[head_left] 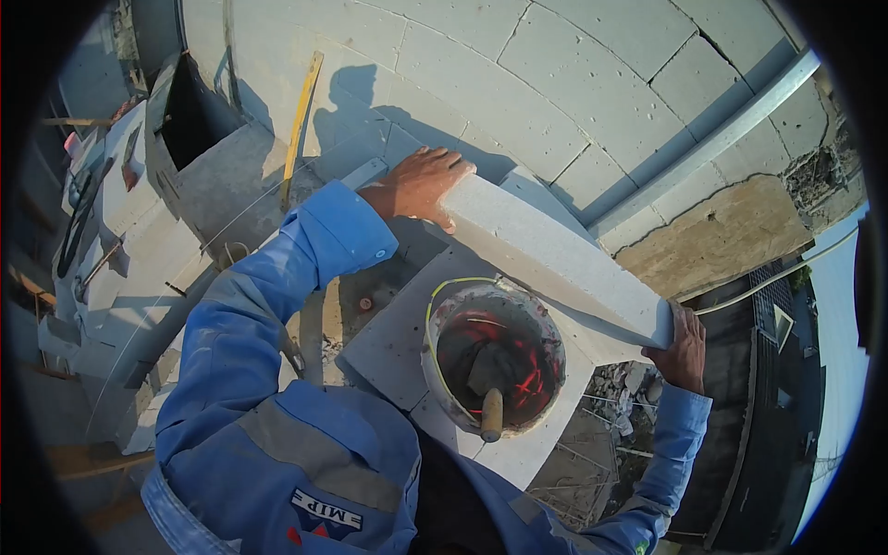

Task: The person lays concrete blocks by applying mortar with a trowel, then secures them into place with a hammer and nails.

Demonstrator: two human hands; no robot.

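A long pale concrete block (pixel 561 262) spans the space between my two hands. My left hand (pixel 423 188) grips its left end, fingers over the top edge and thumb on the near side. At the other end, my right hand (pixel 683 350) is closed round the block's right edge. Just below the block stands a mortar-stained bucket (pixel 552 370) with a yellow-green handle. Inside the bucket rests a trowel (pixel 492 413), its wooden grip pointing towards me. Several flat pale blocks (pixel 388 347) lie under the bucket.
A pale block wall (pixel 555 92) rises ahead, with a metal bar (pixel 712 143) slanting across it. A yellow level (pixel 301 125) leans against the wall at left. Rubble (pixel 624 398) lies below at right. A thin string (pixel 139 324) runs along the left.
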